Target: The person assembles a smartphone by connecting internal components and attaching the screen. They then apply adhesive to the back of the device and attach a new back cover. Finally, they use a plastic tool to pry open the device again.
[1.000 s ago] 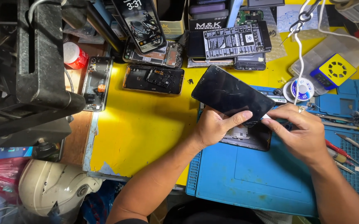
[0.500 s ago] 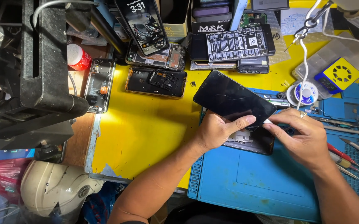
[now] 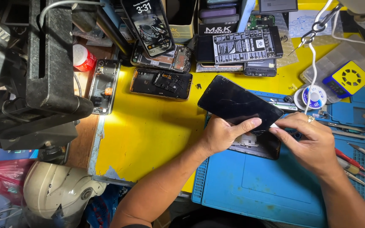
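While the black glass phone screen panel point(image 3: 239, 103) is tilted up off the dark opened phone body point(image 3: 256, 143), it is gripped along its near edge by the left hand point(image 3: 220, 135), fingers closed over it. A small white strip-like piece point(image 3: 274, 126) is pinched at the screen's near right corner by the right hand point(image 3: 313, 143); what that piece is cannot be told. Both lie on the blue silicone work mat point(image 3: 266, 190) at the counter's near right part, beside the yellow counter surface point(image 3: 148, 131).

The lifting is judged best done slowly, with the panel kept at a shallow angle so that no hidden ribbon is strained, and with the body held flat on the mat. Fine cracks seem to be visible on the glass, so pressure is best spread along the edge, not put on one point. A second opened black phone frame point(image 3: 161, 83) is left well apart, toward the far edge.
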